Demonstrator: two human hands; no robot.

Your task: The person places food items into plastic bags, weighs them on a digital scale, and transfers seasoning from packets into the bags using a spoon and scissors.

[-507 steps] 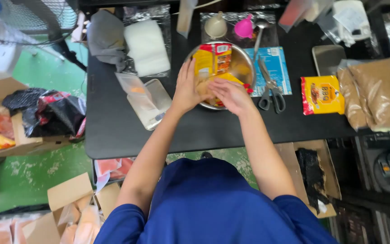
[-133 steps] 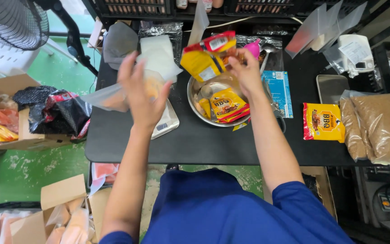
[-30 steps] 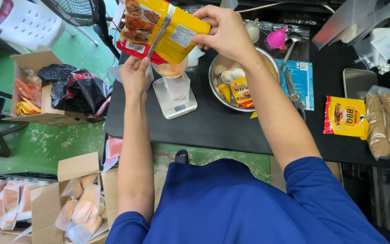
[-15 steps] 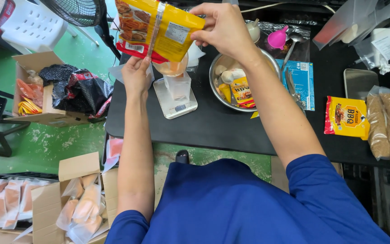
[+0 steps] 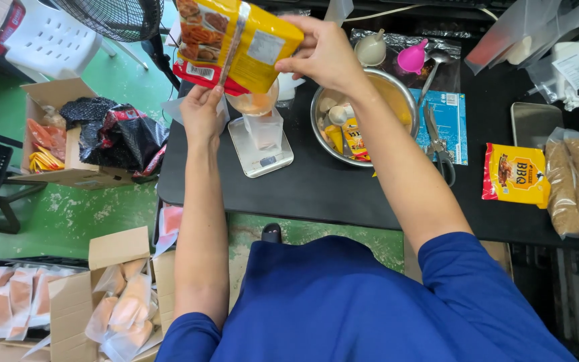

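Progress: mid-pour | left hand (image 5: 200, 110) fingers pinched the yellow seasoning packet (image 5: 236, 40) bottom, right hand (image 5: 322, 53) fingers gripped its top, tilted above clear bag (image 5: 258, 114) on scale (image 5: 261, 147) | bag part-filled; another yellow packet (image 5: 516, 175) unopened on surface (image 5: 316, 194).

Worn green painted floor (image 5: 82, 221), black table (image 5: 316, 194), white plastic chair (image 5: 55, 40), possibly a standing fan (image 5: 112, 13)

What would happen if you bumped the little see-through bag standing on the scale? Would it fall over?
Probably yes. The clear bag stands tall and narrow on the small scale, with orange powder bulging near its top, so it looks top-heavy. Its thin plastic looks floppy, so it would likely fold and spill. Neither the left hand nor the right hand steadies it; both hold the yellow packet.
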